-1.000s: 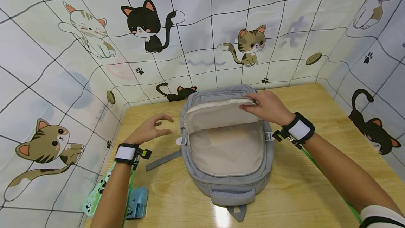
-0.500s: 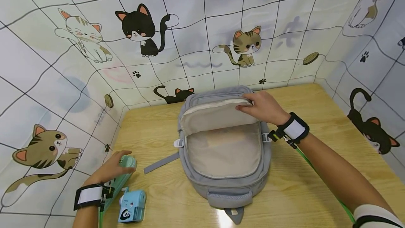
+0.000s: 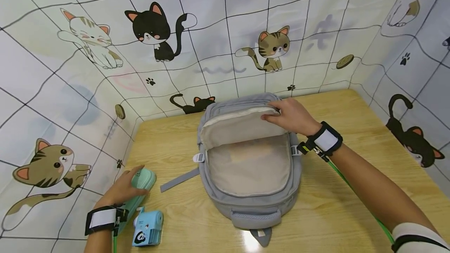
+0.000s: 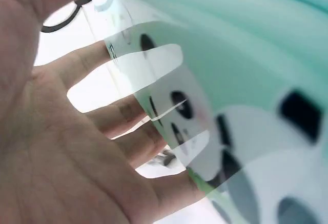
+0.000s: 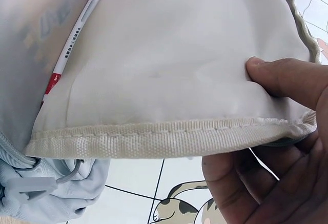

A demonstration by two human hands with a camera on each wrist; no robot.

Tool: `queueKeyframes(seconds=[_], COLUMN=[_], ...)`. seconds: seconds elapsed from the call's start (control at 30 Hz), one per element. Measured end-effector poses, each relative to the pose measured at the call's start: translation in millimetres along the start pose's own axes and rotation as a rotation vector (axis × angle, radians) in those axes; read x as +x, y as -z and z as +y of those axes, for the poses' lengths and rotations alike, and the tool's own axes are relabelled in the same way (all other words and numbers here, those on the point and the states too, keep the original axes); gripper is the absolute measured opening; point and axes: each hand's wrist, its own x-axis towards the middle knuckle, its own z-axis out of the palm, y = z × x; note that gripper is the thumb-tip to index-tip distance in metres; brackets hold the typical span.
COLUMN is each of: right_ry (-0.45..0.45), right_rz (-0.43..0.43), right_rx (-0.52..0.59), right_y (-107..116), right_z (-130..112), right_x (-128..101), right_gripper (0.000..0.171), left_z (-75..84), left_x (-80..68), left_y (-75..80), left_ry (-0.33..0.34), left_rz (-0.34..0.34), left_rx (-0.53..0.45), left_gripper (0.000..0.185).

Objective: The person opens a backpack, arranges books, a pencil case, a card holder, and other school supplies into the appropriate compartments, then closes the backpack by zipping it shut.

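Note:
A grey backpack (image 3: pixel 253 202) lies on the table with its main compartment unzipped and the front flap (image 3: pixel 242 126) lifted. My right hand (image 3: pixel 293 116) pinches the flap's edge, thumb on the cream lining (image 5: pixel 169 70) and fingers beneath the trim. At the left, my left hand (image 3: pixel 123 188) grips a mint-green pencil case (image 3: pixel 145 179) with a panda print. In the left wrist view, the fingers (image 4: pixel 128 114) pass behind the case's side, and their tips are hidden. Inside the bag, a red-and-white pen (image 5: pixel 72 44) shows in the right wrist view.
A light-blue crank pencil sharpener (image 3: pixel 147 227) with a panda picture stands right beside the pencil case. From the backpack's left side a grey strap (image 3: pixel 179 180) stretches over the wooden table (image 3: pixel 334 206). Cat-printed sheeting (image 3: pixel 211 30) encloses the back and sides.
My left hand has moved from beside the backpack down and left to the pencil case and taken hold of it. The case has shifted slightly to the right. My right hand still holds the flap.

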Motion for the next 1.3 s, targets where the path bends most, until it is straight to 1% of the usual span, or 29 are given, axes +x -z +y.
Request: queueKeyframes(seconds=[0.1, 0.2, 0.3, 0.4, 0.47, 0.53, 0.6, 0.63, 0.7, 0.77, 0.83, 0.9, 1.0, 1.07, 1.1, 1.17, 1.3], right_ry=[-0.007, -0.019, -0.031, -0.036, -0.034, -0.034, -0.043, -0.053, -0.075, -0.092, -0.088, -0.078, -0.068, -0.076, -0.078, -0.078, -0.07], right_rz=[-0.007, -0.016, -0.016, -0.011, -0.004, 0.004, 0.013, 0.014, 0.014, 0.012, 0.019, 0.03, 0.041, 0.041, 0.041, 0.048, 0.066], right_rx=[0.0, 0.009, 0.014, 0.001, -0.007, -0.008, -0.001, 0.006, 0.016, 0.025, 0.024, 0.021, 0.006, 0.002, 0.001, 0.002, 0.005], right_y=[1, 3, 6, 7, 7, 6, 6, 5, 4, 3, 2, 2, 1, 0, 0, -1, -2], right_z=[-1, -1, 0, 2, 3, 4, 5, 5, 7, 8, 9, 10, 10, 9, 9, 9, 9], right_x=[1, 1, 1, 2, 3, 4, 4, 4, 3, 2, 1, 2, 2, 2, 2, 1, 0], right_gripper=[0.037, 0.038, 0.041, 0.043, 0.043, 0.043, 0.042, 0.042, 0.041, 0.04, 0.038, 0.036, 0.036, 0.037, 0.037, 0.038, 0.038], left_z=[19.0, 52.2, 96.3, 143.8, 174.3, 200.3, 220.7, 228.6, 240.1, 247.9, 254.5, 261.6, 275.5, 287.1, 293.7, 307.0, 333.1], left_x=[5.4, 10.2, 16.2, 23.5, 29.2, 33.8, 36.1, 35.9, 33.6, 29.3, 24.8, 20.9, 15.6, 16.2, 17.9, 27.1, 56.9], left_y=[10.3, 23.8, 35.4, 42.9, 44.9, 43.9, 42.0, 40.8, 37.6, 34.2, 29.8, 24.7, 16.8, 10.1, 6.6, -2.6, -22.8], left_ry=[-0.044, -0.125, -0.234, -0.352, -0.434, -0.51, -0.554, -0.566, -0.564, -0.542, -0.523, -0.522, -0.559, -0.611, -0.635, -0.694, -0.801], left_rz=[0.03, 0.061, 0.077, 0.058, 0.034, 0.019, 0.014, 0.017, 0.022, 0.028, 0.036, 0.045, 0.047, 0.037, 0.025, 0.009, -0.046], left_rx=[0.008, 0.017, 0.022, 0.004, 0.01, 0.031, 0.062, 0.078, 0.095, 0.103, 0.107, 0.122, 0.161, 0.199, 0.219, 0.267, 0.365], left_gripper=[0.102, 0.101, 0.099, 0.097, 0.097, 0.097, 0.097, 0.098, 0.098, 0.099, 0.1, 0.098, 0.094, 0.09, 0.09, 0.089, 0.092])
